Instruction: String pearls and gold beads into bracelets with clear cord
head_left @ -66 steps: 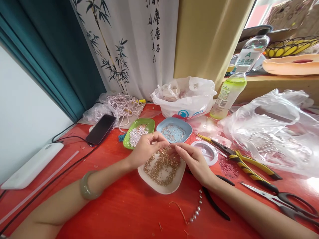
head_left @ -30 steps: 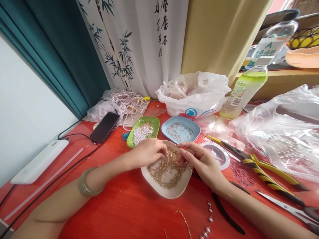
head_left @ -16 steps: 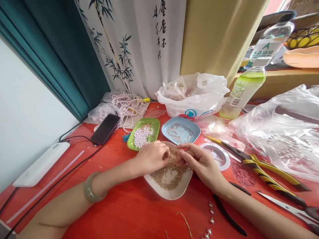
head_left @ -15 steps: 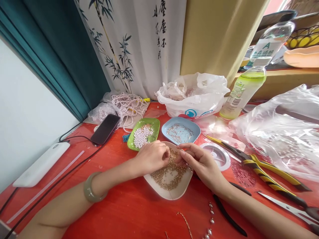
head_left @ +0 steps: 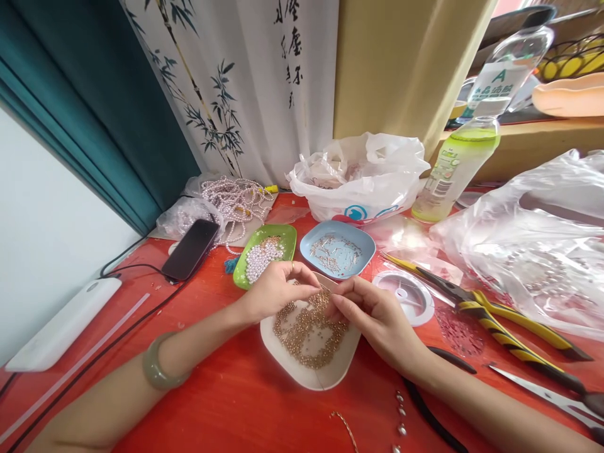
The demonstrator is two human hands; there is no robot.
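Over a white dish [head_left: 309, 377] of small gold beads, my left hand [head_left: 278, 292] pinches thumb and forefinger together; what lies between them is too small to make out. Facing it above the dish's right side, my right hand [head_left: 372, 314] is also pinched, its fingertips close to the left ones. Anything in its grip is too small to name. Behind my left hand a green dish [head_left: 289, 236] holds white pearl beads. A blue dish [head_left: 309, 242] with thin metal pins lies behind the white one.
Yellow-black pliers [head_left: 504, 330], scissors [head_left: 542, 390] and a clear spool [head_left: 427, 308] lie right. A phone [head_left: 191, 250] and white power bank [head_left: 66, 327] are left. Plastic bags [head_left: 358, 182] and a bottle [head_left: 453, 163] stand behind. A beaded strand [head_left: 401, 429] lies in front.
My left hand's thumb and forefinger have stretched toward my right fingertips, from a more curled pose. The white dish sits slightly lower and further left in view. The camera view has shifted a little.
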